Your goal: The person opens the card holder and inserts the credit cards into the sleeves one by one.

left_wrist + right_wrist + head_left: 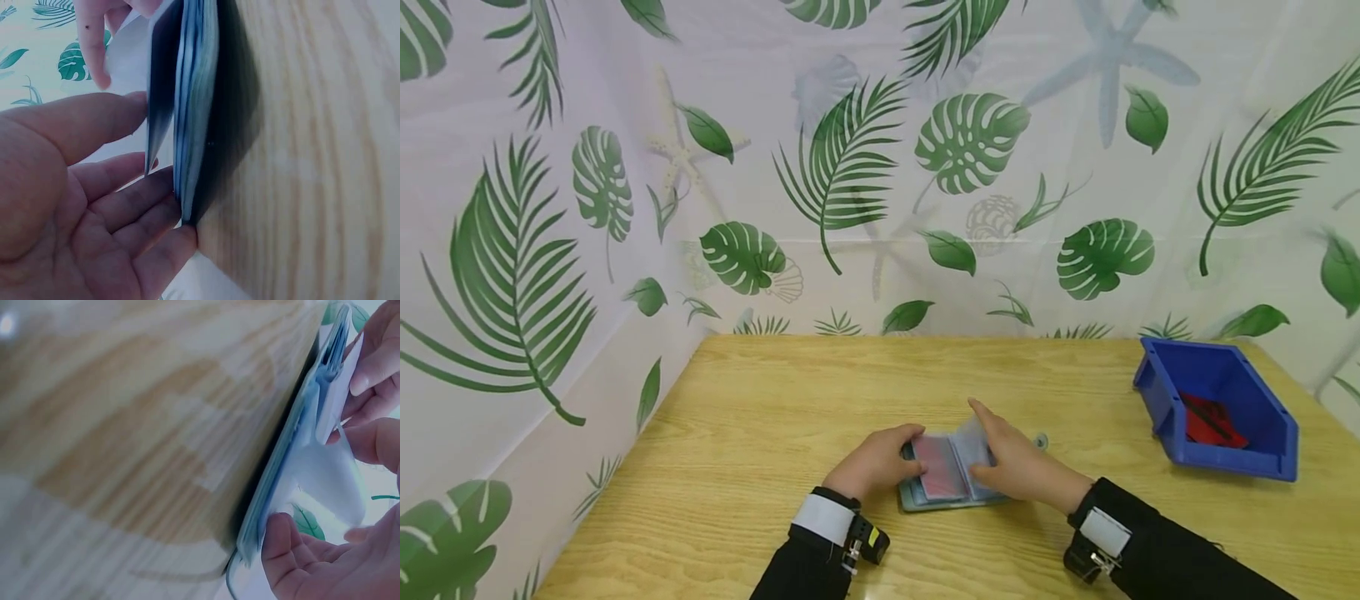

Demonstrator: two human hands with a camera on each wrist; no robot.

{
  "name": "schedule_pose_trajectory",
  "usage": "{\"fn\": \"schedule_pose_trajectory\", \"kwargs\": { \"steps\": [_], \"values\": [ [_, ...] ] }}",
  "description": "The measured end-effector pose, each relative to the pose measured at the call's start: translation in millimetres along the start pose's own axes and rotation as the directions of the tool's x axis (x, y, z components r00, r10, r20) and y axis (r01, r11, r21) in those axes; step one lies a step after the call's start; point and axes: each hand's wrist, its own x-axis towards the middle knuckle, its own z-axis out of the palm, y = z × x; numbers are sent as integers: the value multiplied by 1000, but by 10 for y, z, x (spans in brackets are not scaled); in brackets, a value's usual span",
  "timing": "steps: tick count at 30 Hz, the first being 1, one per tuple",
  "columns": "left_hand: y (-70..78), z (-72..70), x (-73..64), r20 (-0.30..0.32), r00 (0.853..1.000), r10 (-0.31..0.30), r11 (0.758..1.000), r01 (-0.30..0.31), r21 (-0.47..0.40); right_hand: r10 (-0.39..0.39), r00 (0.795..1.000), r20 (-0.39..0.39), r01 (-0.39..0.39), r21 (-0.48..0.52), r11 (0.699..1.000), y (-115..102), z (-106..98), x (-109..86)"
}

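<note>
A teal card holder (942, 505) lies spread on the table, its clear plastic sleeves fanned up. On its left side is a pink card (940, 468), which stands off the stack of sleeves in the left wrist view. My left hand (874, 457) holds the left edge, thumb on the card (160, 106) and fingers against the holder's side. With the right hand (1024, 458) I hold a raised clear sleeve (331, 478); its thumb touches the sleeve's upper edge, and other fingers rest at the holder's right edge. Whether the sleeve has anything in it I cannot tell.
A blue plastic bin (1240, 462) stands at the right of the wooden table (760, 400), with a red item (1210, 421) inside. A round snap tab (1041, 441) sticks out beyond the right hand. Leaf-printed cloth (865, 283) hangs behind and at the sides.
</note>
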Motion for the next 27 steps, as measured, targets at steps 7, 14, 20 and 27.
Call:
{"fn": "schedule_pose_trajectory", "kwargs": {
  "steps": [7,14,20,27],
  "values": [
    [4,30,-1,0,1000,-4,1000,4,27,10,999,47,-2,-154,988,136,-118,-68],
    [56,45,15,5,1000,-5,998,5,65,15,995,103,1,-155,988,218,-296,-168],
    [46,41,9,-6,1000,-17,998,17,68,-29,999,-21,25,-165,986,321,-499,-199],
    [17,39,-1,7,1000,-14,998,14,66,-37,973,-227,-25,-266,964,606,-849,-254]
  ]
}}
